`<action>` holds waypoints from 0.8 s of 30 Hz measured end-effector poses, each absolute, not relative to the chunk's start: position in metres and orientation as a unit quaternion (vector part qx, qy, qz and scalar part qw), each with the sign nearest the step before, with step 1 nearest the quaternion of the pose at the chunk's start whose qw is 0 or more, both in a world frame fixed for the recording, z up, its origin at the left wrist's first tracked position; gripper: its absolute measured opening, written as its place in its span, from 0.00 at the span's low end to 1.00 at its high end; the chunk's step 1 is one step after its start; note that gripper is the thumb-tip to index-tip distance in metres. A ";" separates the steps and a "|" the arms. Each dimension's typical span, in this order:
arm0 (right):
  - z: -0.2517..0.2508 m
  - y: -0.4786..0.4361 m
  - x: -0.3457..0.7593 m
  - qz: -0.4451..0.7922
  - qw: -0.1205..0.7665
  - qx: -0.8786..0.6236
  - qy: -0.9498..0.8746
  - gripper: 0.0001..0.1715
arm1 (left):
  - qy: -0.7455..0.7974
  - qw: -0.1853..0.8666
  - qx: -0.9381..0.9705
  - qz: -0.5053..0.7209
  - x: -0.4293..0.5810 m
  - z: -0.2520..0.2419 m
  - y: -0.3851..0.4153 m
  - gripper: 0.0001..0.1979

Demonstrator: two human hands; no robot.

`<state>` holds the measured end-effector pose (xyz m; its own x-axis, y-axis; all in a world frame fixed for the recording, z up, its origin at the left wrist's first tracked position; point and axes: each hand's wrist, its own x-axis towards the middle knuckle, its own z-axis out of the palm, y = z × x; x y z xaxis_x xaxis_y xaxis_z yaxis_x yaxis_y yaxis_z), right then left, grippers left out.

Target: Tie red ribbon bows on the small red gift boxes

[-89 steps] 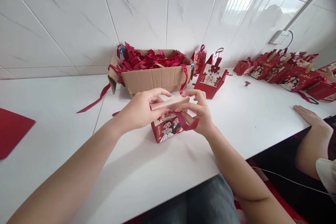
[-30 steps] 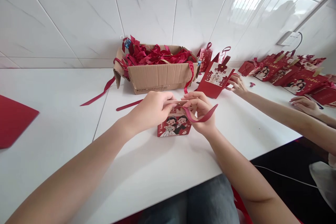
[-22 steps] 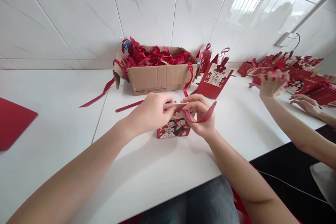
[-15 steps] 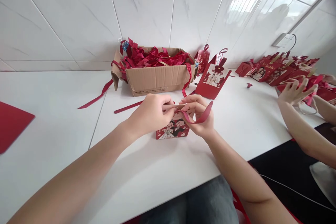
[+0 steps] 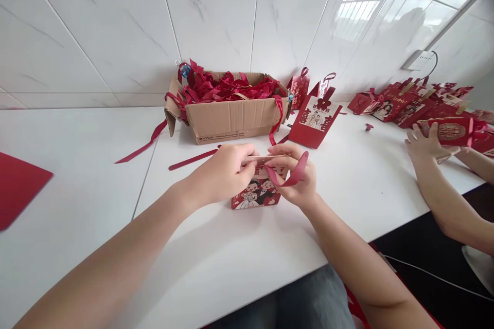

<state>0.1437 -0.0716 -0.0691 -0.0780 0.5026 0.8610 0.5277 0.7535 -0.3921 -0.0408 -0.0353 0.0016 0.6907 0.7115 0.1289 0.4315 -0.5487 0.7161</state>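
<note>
A small red gift box (image 5: 257, 194) with a printed cartoon couple stands upright on the white table (image 5: 231, 252). My left hand (image 5: 230, 168) is closed on the left part of its top edge, thumb in front. On the right of the same edge, my right hand (image 5: 295, 177) has its fingers closed around the top. A red ribbon (image 5: 293, 174) comes from the top middle of the box and loops over my right fingers, its end raised. My fingertips partly hide the top of the box.
Behind my hands stands a cardboard box (image 5: 231, 119) full of red ribbons. A red strap (image 5: 193, 159) lies before it. Decorated red bags (image 5: 312, 123) stand right of it. Another person's hands (image 5: 428, 144) hold a red box at far right.
My hands stay at the box top; the ribbon end has shifted slightly left. At the far right, the other person's hands now have a red box with a round gold print.
</note>
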 end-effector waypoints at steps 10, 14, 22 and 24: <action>-0.072 -0.067 0.142 -0.073 0.611 -0.303 -0.728 0.17 | 0.340 0.339 0.854 0.202 -0.040 0.003 -0.039 0.06; -0.073 -0.068 0.143 -0.073 0.612 -0.298 -0.729 0.16 | 0.351 0.350 0.850 0.181 -0.041 0.003 -0.040 0.07; -0.070 -0.069 0.144 -0.087 0.585 -0.309 -0.745 0.11 | 0.354 0.338 0.854 0.180 -0.041 0.004 -0.041 0.08; -0.070 -0.070 0.145 -0.085 0.577 -0.310 -0.751 0.11 | 0.351 0.335 0.855 0.182 -0.041 0.004 -0.041 0.09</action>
<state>0.1449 -0.0700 -0.0698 -0.1410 0.3673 0.9194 0.5637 0.7932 -0.2304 -0.0412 -0.0413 0.0038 0.6867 0.7229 0.0762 0.4786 -0.5285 0.7012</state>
